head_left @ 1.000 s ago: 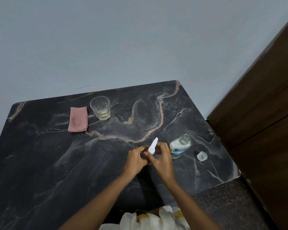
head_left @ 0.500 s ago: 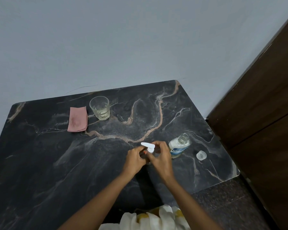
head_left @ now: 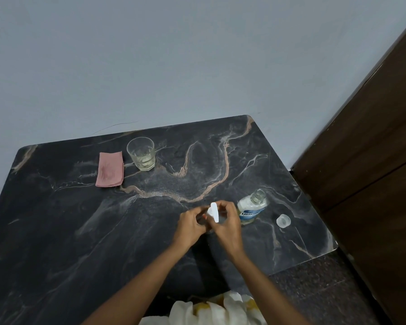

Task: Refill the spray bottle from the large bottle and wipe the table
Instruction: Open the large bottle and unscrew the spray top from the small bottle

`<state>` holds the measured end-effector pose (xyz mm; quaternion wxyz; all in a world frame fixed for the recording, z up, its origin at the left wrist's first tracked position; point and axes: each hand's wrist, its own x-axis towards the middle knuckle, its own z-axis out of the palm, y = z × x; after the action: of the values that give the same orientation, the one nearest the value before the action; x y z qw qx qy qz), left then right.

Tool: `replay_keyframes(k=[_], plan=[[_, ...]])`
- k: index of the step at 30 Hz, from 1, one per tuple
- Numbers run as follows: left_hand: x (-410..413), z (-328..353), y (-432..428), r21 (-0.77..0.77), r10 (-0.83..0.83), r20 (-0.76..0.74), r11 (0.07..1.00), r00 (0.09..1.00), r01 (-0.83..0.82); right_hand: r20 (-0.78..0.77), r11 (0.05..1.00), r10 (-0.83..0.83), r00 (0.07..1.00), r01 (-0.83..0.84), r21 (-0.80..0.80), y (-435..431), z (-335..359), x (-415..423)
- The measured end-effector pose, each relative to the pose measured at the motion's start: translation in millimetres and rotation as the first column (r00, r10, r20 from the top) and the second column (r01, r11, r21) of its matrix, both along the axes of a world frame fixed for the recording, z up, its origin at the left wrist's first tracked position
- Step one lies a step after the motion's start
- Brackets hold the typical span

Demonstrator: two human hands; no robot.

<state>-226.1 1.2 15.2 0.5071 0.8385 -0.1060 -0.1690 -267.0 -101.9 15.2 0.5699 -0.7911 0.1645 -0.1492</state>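
Note:
Both hands meet over the dark marble table (head_left: 80, 231) around a small spray bottle. Its white spray head (head_left: 214, 211) sticks up between my fingers; the bottle body is mostly hidden. My left hand (head_left: 190, 225) grips the body from the left. My right hand (head_left: 227, 222) holds the spray head from the right. Just right of my hands stands the large clear bottle (head_left: 252, 208) with a blue label, uncapped. Its clear cap (head_left: 283, 220) lies on the table further right. A folded pink cloth (head_left: 110, 169) lies at the back left.
A drinking glass (head_left: 141, 153) with a little clear liquid stands beside the pink cloth. A grey wall runs behind the table, and a dark wooden door (head_left: 373, 160) is at the right. White and yellow fabric (head_left: 216, 310) shows at the near edge.
The white spray head has turned between my fingers: it pointed up-right, then left, and now points toward me. My hands and the other objects stay in place.

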Motion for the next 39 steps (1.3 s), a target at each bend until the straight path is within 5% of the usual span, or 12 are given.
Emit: replay_keyframes(k=[11,17,26,39], plan=[[-0.3,-1.5,0.7,-0.035,0.007,-0.032,0.999,0.999,-0.008,0.001,0.987,0.073,0.997,-0.072,0.141,0.9,2.9,-5.4],[-0.6,-1.0,0.3,-0.008,0.017,0.005,1.000,1.000,-0.017,-0.034,0.993,-0.115,0.993,0.116,0.008,4.2,4.4,1.6],[-0.1,-4.1,0.4,-0.052,0.007,-0.020,0.999,1.000,-0.008,-0.014,0.997,-0.073,0.997,0.073,-0.027,0.4,9.9,-3.6],[1.0,-6.8,-0.1,-0.083,-0.018,-0.052,0.996,0.998,0.014,0.102,0.979,-0.126,0.987,0.107,0.175,-22.8,66.2,-11.4]])
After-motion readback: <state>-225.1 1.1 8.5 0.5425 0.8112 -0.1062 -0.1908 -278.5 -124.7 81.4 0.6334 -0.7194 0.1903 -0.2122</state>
